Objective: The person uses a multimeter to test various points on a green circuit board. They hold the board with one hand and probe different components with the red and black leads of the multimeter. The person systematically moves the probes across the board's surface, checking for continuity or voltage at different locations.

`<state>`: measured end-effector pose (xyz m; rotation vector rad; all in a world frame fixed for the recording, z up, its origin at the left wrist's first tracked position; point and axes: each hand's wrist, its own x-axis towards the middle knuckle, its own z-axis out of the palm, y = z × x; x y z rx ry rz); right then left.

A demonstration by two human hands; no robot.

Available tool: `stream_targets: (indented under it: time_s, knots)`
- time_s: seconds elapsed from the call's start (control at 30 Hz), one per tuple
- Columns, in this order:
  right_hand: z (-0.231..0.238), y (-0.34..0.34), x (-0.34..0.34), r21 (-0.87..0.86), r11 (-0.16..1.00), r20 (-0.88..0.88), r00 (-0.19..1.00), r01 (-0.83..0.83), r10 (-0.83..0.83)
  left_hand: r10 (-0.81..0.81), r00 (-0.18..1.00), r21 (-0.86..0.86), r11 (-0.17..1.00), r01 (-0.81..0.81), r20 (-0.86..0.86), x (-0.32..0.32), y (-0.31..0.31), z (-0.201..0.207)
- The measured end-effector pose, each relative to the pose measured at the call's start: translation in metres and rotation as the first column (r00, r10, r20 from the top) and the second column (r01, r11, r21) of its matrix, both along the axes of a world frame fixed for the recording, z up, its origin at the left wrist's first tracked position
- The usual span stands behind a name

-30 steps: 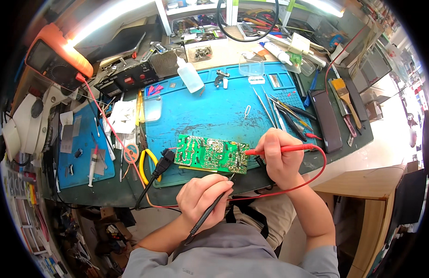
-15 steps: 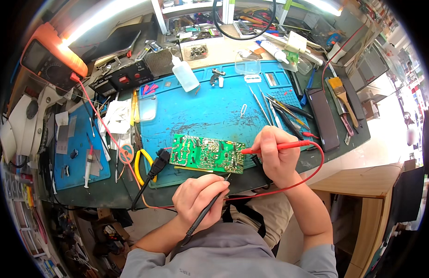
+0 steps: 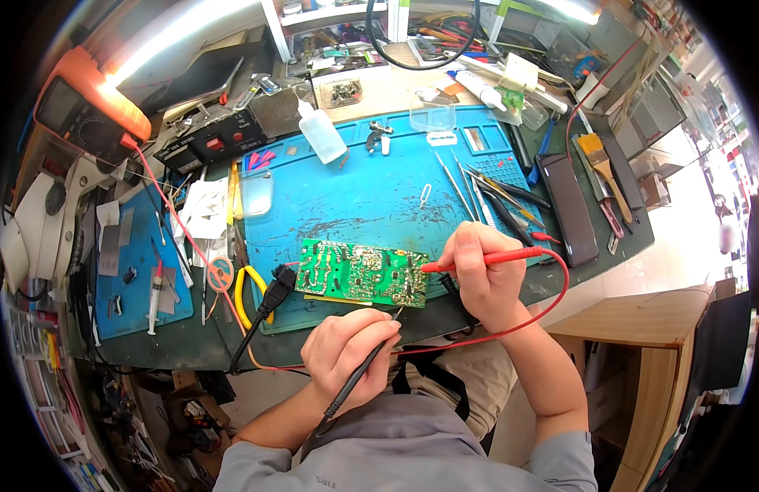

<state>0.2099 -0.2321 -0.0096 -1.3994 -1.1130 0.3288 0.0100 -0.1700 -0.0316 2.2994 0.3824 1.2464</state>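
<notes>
A green circuit board (image 3: 361, 273), solder side up, lies at the front edge of the blue mat (image 3: 347, 201). Between the closed fingers of my left hand (image 3: 347, 348) is a black test probe (image 3: 356, 380), its tip at the board's lower right edge. My right hand (image 3: 484, 271) pinches a red test probe (image 3: 502, 257), whose tip points at the board's right end; whether either tip touches metal is too small to tell. A black power plug (image 3: 276, 289) sits against the board's left end. The orange multimeter (image 3: 93, 107) stands far left, its display unreadable.
Yellow-handled pliers (image 3: 252, 299) lie left of the board. Tweezers (image 3: 457, 187), black-handled tools (image 3: 511, 205), a phone (image 3: 566, 205) and a brush (image 3: 606, 176) lie to the right. A squeeze bottle (image 3: 322, 135) rests behind. The red lead (image 3: 552, 305) loops beside my right forearm.
The whole view has shifted slightly, so the bench sits a little further left. Both hands keep their grips on the probes, with the tips still at the board's right end.
</notes>
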Motion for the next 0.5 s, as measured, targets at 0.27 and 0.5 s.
stream_targets:
  time_s: [0.27,0.5]
  knots:
    - [-0.001,0.0009,0.0001,0.024,1.0,0.005,1.0,0.001,-0.001,0.015,1.0,0.019,1.0,-0.015,0.008,0.0011,0.0006,-0.0002]
    - [-0.0022,0.0007,0.0001,0.013,1.0,-0.005,1.0,0.007,-0.007,0.021,1.0,0.033,0.999,-0.021,0.013,0.0013,0.0011,-0.0009]
